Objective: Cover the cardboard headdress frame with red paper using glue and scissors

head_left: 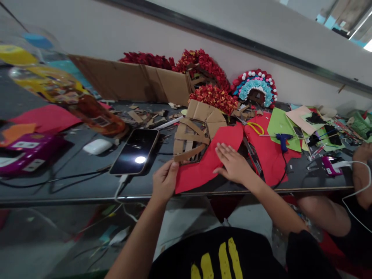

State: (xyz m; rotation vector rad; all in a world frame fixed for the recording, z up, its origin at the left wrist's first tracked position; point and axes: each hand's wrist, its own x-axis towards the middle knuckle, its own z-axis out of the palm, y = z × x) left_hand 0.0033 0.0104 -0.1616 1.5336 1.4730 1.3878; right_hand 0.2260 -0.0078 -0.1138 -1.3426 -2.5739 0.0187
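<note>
A curved red paper piece (200, 173) lies at the table's front edge, against a cardboard frame (190, 137) made of bent strips and a folded sheet. My left hand (165, 179) pinches the red paper's left end near the lower corner of the frame, its thumb on top. My right hand (232, 163) rests flat on the paper's right part, fingers spread, holding nothing. Behind the frame sits a clump of red and yellow petals (213, 99).
A phone (135, 151), an earbud case (97, 146) and a tilted bottle (87, 104) are at left. Right are a blue glue gun (283, 140), yellow-handled scissors (255, 128), red sheets (267, 155) and green paper (280, 126). Another person's arm (362, 166) is far right.
</note>
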